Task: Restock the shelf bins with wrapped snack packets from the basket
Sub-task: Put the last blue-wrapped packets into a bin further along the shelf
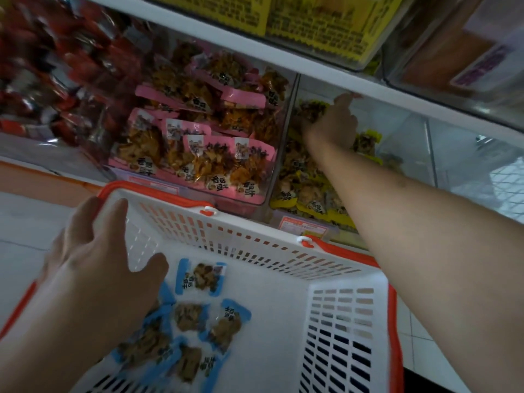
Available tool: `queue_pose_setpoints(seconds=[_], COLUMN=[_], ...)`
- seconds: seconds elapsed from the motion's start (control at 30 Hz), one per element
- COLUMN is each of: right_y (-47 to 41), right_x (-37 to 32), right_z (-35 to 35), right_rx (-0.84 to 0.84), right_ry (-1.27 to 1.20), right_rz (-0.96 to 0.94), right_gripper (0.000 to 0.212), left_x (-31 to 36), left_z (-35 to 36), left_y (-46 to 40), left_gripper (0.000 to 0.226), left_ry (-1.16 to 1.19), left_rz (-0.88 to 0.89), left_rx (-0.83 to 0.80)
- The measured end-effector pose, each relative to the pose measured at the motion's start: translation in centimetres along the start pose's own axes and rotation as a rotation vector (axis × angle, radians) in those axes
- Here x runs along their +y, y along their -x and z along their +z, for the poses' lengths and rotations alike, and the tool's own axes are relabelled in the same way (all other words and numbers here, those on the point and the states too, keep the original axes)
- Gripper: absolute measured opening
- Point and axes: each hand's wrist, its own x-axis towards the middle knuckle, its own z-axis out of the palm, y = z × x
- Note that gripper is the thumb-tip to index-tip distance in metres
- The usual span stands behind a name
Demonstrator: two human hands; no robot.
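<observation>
White shelving fills the background, its clear bins packed with wrapped snacks, and the white basket [348, 282] with its orange rim sits just below it. Everything here I place against that basket. Above its far rim stands the bin of pink packets [195, 143], with a bin of red packets [56, 75] to the left of it. Above the basket's far right corner is the bin of yellow packets [309, 191], and my right hand [331, 123] reaches deep into it among them; whether those fingers pinch a packet or lie loose I cannot tell, since the hand is seen from behind. My left hand [96, 259] rests on the basket's left wall, fingers spread over the rim and thumb inside. On the basket floor lie the blue packets [198, 316], a few just under my left thumb, not touched by any fingertip
</observation>
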Motion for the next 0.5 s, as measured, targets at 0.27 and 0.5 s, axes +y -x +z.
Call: queue_pose_setpoints(seconds=[0.27,0.5], right_y=[7.7,27.5], right_x=[3.0,3.8], right_z=[-6.2,-7.6], right_rx=[0.086,-0.382], right_ry=[-0.17,0.057], right_rz=[-0.06,-0.556], right_gripper=[0.06,0.021], left_x=[1.9,-1.8], left_z=[-2.9,-4.8], left_y=[0.3,2.8], left_gripper=[0.073,0.06], left_ry=[0.199,0.262], left_rz=[-0.056,-0.126], left_rx=[0.008,0.035])
